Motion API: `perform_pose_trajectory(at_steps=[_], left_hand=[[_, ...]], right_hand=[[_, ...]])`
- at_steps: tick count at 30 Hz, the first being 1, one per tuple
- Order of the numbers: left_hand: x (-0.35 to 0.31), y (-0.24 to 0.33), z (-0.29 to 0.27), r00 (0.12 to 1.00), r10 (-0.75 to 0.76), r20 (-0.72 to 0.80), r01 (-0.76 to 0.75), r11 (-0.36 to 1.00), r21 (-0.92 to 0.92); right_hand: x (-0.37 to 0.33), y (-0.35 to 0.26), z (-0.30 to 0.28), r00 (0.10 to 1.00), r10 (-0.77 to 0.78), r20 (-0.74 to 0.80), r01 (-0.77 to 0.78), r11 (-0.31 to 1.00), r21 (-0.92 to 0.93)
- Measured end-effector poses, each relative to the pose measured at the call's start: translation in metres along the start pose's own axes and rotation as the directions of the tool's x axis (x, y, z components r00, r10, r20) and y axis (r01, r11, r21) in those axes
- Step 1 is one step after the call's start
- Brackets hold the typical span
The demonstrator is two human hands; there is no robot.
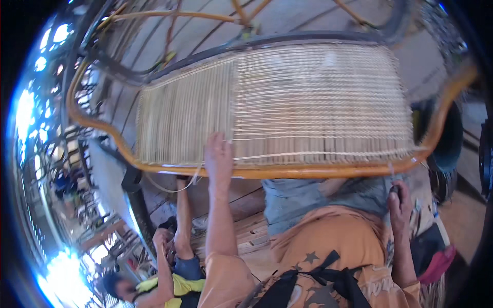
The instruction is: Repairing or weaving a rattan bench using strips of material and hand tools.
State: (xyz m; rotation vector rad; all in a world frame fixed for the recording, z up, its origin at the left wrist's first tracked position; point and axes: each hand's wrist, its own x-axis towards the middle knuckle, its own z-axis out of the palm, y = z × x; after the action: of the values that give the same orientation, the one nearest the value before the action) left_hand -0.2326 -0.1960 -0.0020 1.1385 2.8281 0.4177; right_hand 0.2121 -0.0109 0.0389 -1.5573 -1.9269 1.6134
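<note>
A rattan seat frame (308, 170) lies across my front, with a woven panel of pale cane strands (318, 102) inside it. My left hand (219, 156) reaches over the frame's near rail, its fingers bunched against the panel at the edge of the woven part. A loose cane strand (196, 177) loops below the rail beside that hand and seems to run into its fingers. Just outside the near right corner, my right hand (401, 203) is closed around a dark-handled tool (394, 190). A thin tip points up from it towards the rail; its exact kind is unclear.
Curved rattan pieces (174, 16) and a dark grey padded rail (308, 37) stand beyond the panel. Behind the right corner is a dark green round container (446, 138). Another person (167, 287) in yellow works at lower left. A pink cloth (436, 264) lies at lower right.
</note>
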Motion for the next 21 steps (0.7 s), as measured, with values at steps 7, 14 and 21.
perform_pose_trajectory(at_steps=[7, 14, 21], left_hand=[[0.018, -0.018, 0.015, 0.991, 0.026, 0.135, -0.032, 0.999, 0.04], [0.021, -0.03, 0.019, 0.918, -0.243, 0.314, 0.236, 0.97, 0.062], [0.012, -0.015, 0.013, 0.991, -0.036, 0.132, 0.045, 0.996, -0.073]], right_hand=[[-0.091, 0.173, -0.082, 0.795, 0.16, -0.585, -0.39, 0.874, -0.29], [-0.109, 0.148, -0.059, 0.848, 0.15, -0.509, -0.361, 0.866, -0.347], [0.022, -0.042, 0.011, 0.96, -0.279, 0.029, 0.277, 0.929, -0.246]])
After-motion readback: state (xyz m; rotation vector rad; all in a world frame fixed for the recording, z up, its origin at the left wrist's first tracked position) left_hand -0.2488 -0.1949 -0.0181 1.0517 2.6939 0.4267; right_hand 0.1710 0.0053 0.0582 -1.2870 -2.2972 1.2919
